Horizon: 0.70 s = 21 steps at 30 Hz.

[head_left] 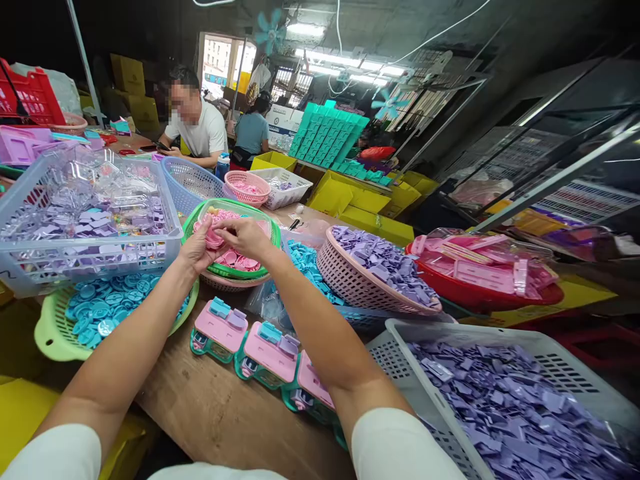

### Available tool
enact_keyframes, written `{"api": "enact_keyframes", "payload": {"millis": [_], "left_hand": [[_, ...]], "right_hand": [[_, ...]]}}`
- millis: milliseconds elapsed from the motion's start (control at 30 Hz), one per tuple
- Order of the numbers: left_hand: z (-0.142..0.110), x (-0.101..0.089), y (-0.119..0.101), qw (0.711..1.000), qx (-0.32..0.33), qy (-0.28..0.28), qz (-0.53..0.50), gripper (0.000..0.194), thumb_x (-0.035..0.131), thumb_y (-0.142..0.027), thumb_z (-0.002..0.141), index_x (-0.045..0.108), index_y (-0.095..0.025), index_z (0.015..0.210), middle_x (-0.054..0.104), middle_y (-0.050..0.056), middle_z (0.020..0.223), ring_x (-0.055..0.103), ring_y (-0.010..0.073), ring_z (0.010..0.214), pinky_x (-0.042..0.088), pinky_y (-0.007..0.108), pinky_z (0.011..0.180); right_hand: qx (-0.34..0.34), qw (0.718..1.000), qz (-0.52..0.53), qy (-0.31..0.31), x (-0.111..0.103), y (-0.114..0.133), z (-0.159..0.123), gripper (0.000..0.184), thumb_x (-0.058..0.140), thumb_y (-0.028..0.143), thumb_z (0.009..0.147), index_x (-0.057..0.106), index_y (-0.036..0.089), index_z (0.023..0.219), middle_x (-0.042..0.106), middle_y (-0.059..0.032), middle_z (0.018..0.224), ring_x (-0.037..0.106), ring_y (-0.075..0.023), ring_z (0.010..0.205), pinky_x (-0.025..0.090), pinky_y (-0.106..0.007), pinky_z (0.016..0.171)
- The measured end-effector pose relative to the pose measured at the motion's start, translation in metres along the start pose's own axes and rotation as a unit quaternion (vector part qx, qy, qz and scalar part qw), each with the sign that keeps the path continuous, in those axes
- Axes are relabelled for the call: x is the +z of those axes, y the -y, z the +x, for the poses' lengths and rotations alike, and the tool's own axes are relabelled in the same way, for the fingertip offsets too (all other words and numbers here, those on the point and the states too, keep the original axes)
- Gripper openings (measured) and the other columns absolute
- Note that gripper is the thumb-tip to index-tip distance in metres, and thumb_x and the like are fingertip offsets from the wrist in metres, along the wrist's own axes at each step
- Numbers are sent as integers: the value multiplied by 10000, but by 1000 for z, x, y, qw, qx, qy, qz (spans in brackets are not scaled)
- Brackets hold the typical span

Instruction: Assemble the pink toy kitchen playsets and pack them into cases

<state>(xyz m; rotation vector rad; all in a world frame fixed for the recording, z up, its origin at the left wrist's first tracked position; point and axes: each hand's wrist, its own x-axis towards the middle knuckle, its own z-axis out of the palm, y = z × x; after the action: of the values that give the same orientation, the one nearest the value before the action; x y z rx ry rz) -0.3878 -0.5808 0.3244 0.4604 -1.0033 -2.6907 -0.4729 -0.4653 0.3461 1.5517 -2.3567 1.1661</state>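
Observation:
My left hand [196, 248] is closed around pink round plastic pieces [214, 239], held above a green basket [260, 272] of similar pink parts. Fingers pinched, my right hand [247, 238] meets the left one over that basket; whatever its fingertips grip is too small to make out. Below my forearms, a row of toy pieces with pink tops and teal bases stands on the wooden table [215, 413]. Each visible top, such as the pink top [220, 327] at the left, carries blue and purple blocks; my right arm partly covers the row.
Around me stand a clear bluish crate [100, 257], a lime basket [53, 320] of blue discs, a pink basket [345, 277] of purple pieces, a red basin [465, 297] and a grey crate [430, 383]. Two people sit farther back, one in a white shirt [200, 130].

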Motion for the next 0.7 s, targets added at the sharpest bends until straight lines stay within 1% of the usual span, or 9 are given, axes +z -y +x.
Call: {"api": "enact_keyframes", "payload": {"millis": [67,133,167,233,333,433,533,600,700], "left_hand": [[0,-1,0,1000,-2,-14,7,165,538,-263,1001,645,-141,971,690,40,747,680,111,605,552,167,520],[1,-3,-1,1000,0,-26,6,88,589,-162,953,656,-136,1004,683,41,747,684,114,602,526,144,484],[1,-4,-1,1000,2,-28,2,108,595,-113,930,659,-134,1014,680,39,751,683,111,598,519,139,477],[3,-5,0,1000,2,-26,0,172,582,-42,895,659,-130,1020,675,33,752,674,101,582,512,133,469],[3,-6,1,1000,3,-27,13,187,567,-10,873,654,-121,995,667,28,733,663,96,560,501,131,454],[0,-5,2,999,9,-23,31,162,560,-16,872,654,-115,961,670,36,721,666,106,555,506,143,454],[-2,-3,2,999,12,-18,43,144,531,-28,895,642,-105,945,673,43,707,657,108,533,521,161,463],[-3,-2,3,999,13,-17,47,148,510,-27,906,632,-98,951,674,46,698,653,110,527,527,167,470],[-4,-1,3,999,11,-13,49,154,503,-20,902,628,-90,959,675,49,696,654,112,529,529,169,477]], "right_hand": [[27,999,22,-23,-9,-12,7,233,536,285,968,738,176,1009,683,6,742,589,-110,634,456,-220,658],[96,994,-13,-40,-21,-28,13,280,489,284,985,726,167,1076,702,-15,783,621,-128,684,485,-235,701],[133,990,-43,-30,-25,-36,15,254,521,255,961,731,164,1071,720,-32,820,640,-143,737,495,-251,745],[189,978,-89,12,-29,-51,19,170,644,177,851,760,162,974,752,-68,897,666,-184,852,495,-283,837],[226,970,-73,48,-24,-66,23,92,751,110,694,757,166,767,766,-79,854,679,-222,884,492,-298,862],[246,968,-12,40,-18,-73,25,78,746,111,699,708,166,659,745,-44,763,672,-197,859,485,-269,834],[273,958,87,10,-18,-76,24,112,699,127,784,672,156,679,697,-12,689,652,-147,753,497,-237,753],[298,940,167,-11,-20,-76,23,114,642,128,855,654,154,745,683,-7,694,643,-116,687,517,-218,700],[333,897,289,-35,-21,-75,22,125,569,87,911,619,153,818,698,-29,757,666,-96,681,561,-208,699]]}}
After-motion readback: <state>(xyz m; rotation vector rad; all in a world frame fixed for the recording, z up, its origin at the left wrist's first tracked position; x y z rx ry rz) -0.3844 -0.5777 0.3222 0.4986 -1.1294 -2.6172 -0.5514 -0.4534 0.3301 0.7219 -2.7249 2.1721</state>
